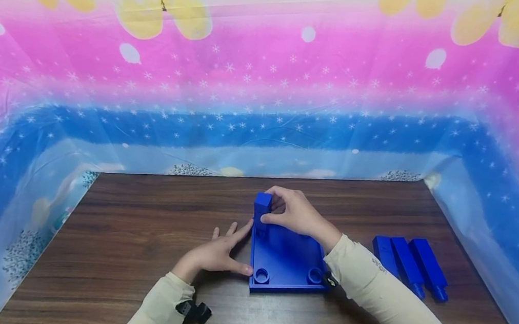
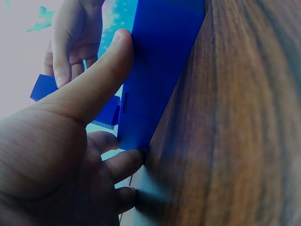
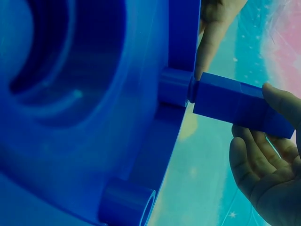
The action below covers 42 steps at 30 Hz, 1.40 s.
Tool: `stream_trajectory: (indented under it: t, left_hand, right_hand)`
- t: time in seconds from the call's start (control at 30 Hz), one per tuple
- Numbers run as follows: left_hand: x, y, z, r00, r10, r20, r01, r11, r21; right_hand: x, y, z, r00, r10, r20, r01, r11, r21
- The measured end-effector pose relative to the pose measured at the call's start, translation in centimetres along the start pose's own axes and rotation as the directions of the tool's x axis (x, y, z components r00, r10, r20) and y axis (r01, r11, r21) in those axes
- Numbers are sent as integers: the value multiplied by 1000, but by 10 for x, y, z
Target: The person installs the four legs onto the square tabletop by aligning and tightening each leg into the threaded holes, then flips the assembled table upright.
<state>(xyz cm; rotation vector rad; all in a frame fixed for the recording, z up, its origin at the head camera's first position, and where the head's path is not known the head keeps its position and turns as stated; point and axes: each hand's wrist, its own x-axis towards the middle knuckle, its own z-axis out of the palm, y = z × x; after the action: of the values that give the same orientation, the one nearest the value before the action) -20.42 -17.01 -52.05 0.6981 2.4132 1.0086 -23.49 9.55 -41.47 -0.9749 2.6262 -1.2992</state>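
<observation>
A blue square panel with raised rims (image 1: 286,254) lies on the table, round sockets at its corners. My right hand (image 1: 299,212) grips a blue square-sided leg (image 1: 262,206) upright at the panel's far left corner. In the right wrist view, the narrow end of the leg (image 3: 230,99) sits at the mouth of a corner socket (image 3: 175,87); how deep it goes is hidden. My left hand (image 1: 216,253) touches the panel's left edge with thumb and fingers spread. The left wrist view shows the thumb (image 2: 110,66) lying along the panel's side (image 2: 160,61).
Three more blue legs (image 1: 408,265) lie side by side on the right of the table, partly behind my right forearm. A patterned cloth (image 1: 262,126) stands around the back and sides of the wooden table (image 1: 142,234).
</observation>
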Motion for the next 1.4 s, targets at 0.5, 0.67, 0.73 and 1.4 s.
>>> stream_trajectory:
  t: [0.5,0.67,0.73,1.4]
  left_hand:
    - [1,-3,0,1000,-1,3,1,1000,1]
    - [2,-4,0,1000,9,2,-9,1000,-3]
    - [2,-5,0,1000,13,3,-12,1000,-4]
    - [2,-5,0,1000,15,3,-15,1000,-11]
  right_hand:
    - [4,-1,-9,995,3,103,-4,1000,9]
    - [10,1,-12,981,-50,185,44,998,35]
    - [11,1,-12,977,-58,206,49,998,46]
    - [12,2,-9,976,-16,216,0,997,72]
